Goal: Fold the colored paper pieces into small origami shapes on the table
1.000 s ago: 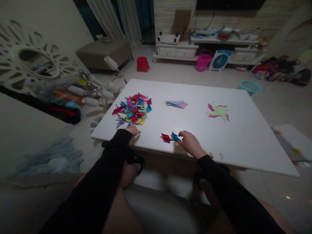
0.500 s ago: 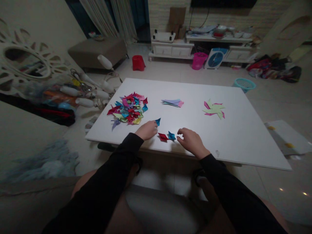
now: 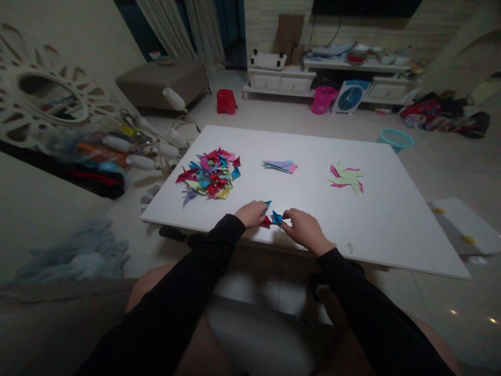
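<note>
Between the finger and thumb of my left hand (image 3: 251, 214) is a blue origami crane (image 3: 268, 203), mostly covered by the fingers. Just below those fingers a red origami crane (image 3: 266, 222) lies on the white table (image 3: 313, 151), partly hidden. My right hand (image 3: 305, 228) pinches the right end of a second blue origami crane (image 3: 277, 218), which sits beside the red one. Farther left is a heap of many-coloured paper cranes (image 3: 213, 177).
A fanned stack of coloured paper strips (image 3: 281, 166) lies mid-table. Green and pink folded strips (image 3: 346, 178) form a pinwheel shape on the right. A white lamp with several arms (image 3: 164, 150) stands close to the table's left edge. Beyond are a red stool (image 3: 226, 102) and a turquoise basket (image 3: 396, 139).
My left hand has moved right with its blue crane, now over part of the red one. My right fingers have closed on the other blue crane. The view has shifted slightly.
</note>
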{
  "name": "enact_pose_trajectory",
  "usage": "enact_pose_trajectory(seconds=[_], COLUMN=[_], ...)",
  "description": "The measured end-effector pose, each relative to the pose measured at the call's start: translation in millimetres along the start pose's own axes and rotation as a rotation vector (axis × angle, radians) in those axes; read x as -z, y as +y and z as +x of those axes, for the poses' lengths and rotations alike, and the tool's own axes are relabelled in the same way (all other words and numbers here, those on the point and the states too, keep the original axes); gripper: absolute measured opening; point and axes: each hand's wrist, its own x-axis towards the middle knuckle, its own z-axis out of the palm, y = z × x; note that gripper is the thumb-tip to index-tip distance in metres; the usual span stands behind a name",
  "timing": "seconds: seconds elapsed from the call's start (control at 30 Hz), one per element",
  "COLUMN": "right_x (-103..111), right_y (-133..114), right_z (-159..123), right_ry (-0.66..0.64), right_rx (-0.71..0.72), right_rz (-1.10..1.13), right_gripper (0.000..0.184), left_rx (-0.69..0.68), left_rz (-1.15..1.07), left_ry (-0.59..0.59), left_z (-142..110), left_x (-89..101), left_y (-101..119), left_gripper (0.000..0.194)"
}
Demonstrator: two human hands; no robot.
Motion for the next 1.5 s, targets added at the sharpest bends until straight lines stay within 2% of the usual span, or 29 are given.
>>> enact_pose_trajectory(seconds=[0.07, 0.17, 0.27, 0.37, 0.43, 0.53, 0.63, 0.87, 1.07, 1.2, 1.3, 1.4, 1.5], right_x=[0, -1, -3, -6, -9, -15, -20, -24, -24, -22, -22, -21, -20], right_y=[1, 2, 3, 3, 3, 3, 4, 3, 2, 1, 2, 3, 2], right_z=[-1, -2, -3, -2, -2, -1, 0, 0, -1, -2, -2, -2, -2], right_ry=[-0.018, -0.058, -0.132, -0.203, -0.245, -0.290, -0.311, -0.322, -0.335, -0.334, -0.337, -0.353, -0.365], right_rx=[-0.002, -0.004, -0.003, -0.015, -0.019, -0.011, 0.003, 0.021, 0.054, 0.045, 0.041, 0.039, 0.038], right_rz=[-0.013, -0.038, -0.062, -0.077, -0.080, -0.073, -0.066, -0.065, -0.044, -0.045, -0.054, -0.063, -0.069], right_gripper=[0.018, 0.019, 0.023, 0.029, 0.034, 0.041, 0.045, 0.038, 0.041, 0.041, 0.036, 0.032, 0.032], left_rx=[0.001, 0.007, 0.084, 0.160, 0.157, 0.121, 0.086, 0.040, 0.079, 0.228, 0.455, 0.702, 0.844], left_rz=[-0.009, -0.014, -0.024, -0.051, -0.075, -0.106, -0.118, -0.103, -0.112, -0.045, 0.030, 0.066, 0.052], left_ry=[-0.021, 0.017, 0.064, 0.000, -0.056, -0.076, -0.078, -0.100, -0.033, 0.041, 0.054, 0.055, 0.037], left_z=[2, 3, 2, 3, 4, 6, 6, 3, -2, -10, -18, -27, -32], left_x=[-0.9, -2.7, -6.5, -12.5, -16.6, -21.1, -22.4, -20.5, -12.2, 3.5, 18.9, 31.2, 36.6], left_y=[2, 2, 2, 1, 0, 2, 6, 15, 11, -5, -26, -52, -77], left_gripper=[0.025, 0.029, 0.043, 0.054, 0.059, 0.065, 0.061, 0.047, 0.048, 0.047, 0.051, 0.063, 0.070])
